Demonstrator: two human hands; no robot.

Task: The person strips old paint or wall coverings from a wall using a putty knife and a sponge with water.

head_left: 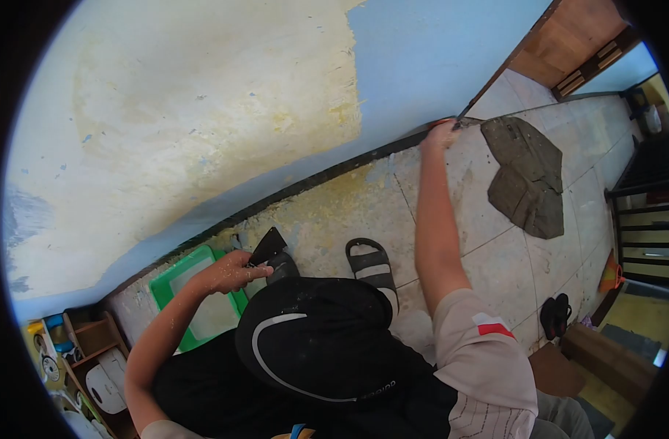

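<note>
My left hand (pixel 232 274) is closed round a scraper (pixel 268 246) with a dark, wide blade, held above a slippered foot. Beside and partly under that hand lies a green-rimmed tray (pixel 175 272) with a pale inside. My right arm reaches far forward, and my right hand (pixel 441 134) is closed at the foot of the wall, near the door edge. A bit of red shows at its fingers, but what it holds is too small to tell. The wall (pixel 225 95) has a bare, yellowish patch beside blue paint (pixel 422 66).
A crumpled brown cloth (pixel 528 179) lies on the tiled floor, which has paint flakes near the wall. Dark slippers (pixel 555 316) and a black railing (pixel 645 234) are at the right. A wooden shelf (pixel 93 344) stands at lower left, a wooden door (pixel 568 33) at upper right.
</note>
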